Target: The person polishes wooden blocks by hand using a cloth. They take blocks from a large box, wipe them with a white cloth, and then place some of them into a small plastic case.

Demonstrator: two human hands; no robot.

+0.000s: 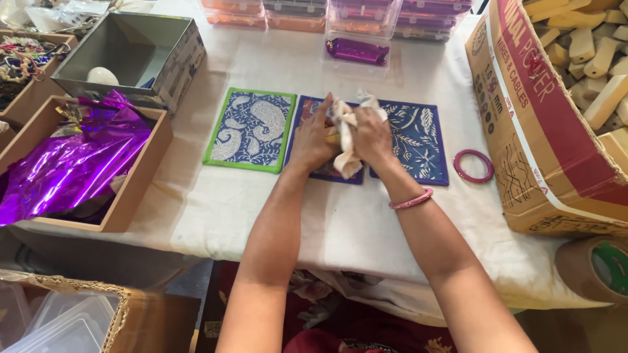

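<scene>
Hands (pixel 343 137) together, gripping white cloth (pixel 347 140), wrists bent

Flat rectangular fabric mat (pixel 250 129): blue-and-white paisley print, green border. Second rectangular fabric mat (pixel 417 140): blue with white leaf motifs, purple border. Crumpled cloth rag (pixel 348 137): off-white. Round plastic bangle (pixel 473 165): pink. Crinkled foil sheet (pixel 69 167): metallic purple. Table covering (pixel 340 222): plain white

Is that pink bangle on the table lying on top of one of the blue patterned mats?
No, the loose pink bangle lies on the white cloth, just right of the purple-edged mat.
</scene>
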